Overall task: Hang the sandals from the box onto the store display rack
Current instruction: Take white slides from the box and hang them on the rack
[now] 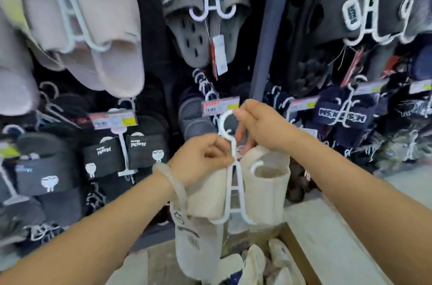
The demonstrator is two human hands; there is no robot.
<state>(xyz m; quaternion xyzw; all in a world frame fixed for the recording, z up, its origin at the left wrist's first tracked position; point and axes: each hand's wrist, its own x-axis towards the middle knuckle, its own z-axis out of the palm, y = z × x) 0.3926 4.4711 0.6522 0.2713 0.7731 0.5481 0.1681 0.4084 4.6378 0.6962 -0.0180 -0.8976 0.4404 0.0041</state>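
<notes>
Price tags (221,105), pale floor (339,233)

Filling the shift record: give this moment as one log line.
stage: hanging | left hand: pinches white hanger | right hand: holds hanger hook | load: cream sandals | box: more pairs inside

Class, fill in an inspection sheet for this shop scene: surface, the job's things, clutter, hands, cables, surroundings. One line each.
Surface: pale floor under the rack.
Job's things: pair of cream fabric sandals on a white plastic hanger, held in front of the rack, hook not yet on a peg; open brown cardboard box below with more cream sandals.
Clutter: nothing seen.
Hands: left hand pinches the hanger's neck; right hand pinches its hook.
Cables: nothing seen.
Surroundings: dark display rack hung with beige slippers, grey perforated clogs, black printed slides; price labels on pegs.
</notes>
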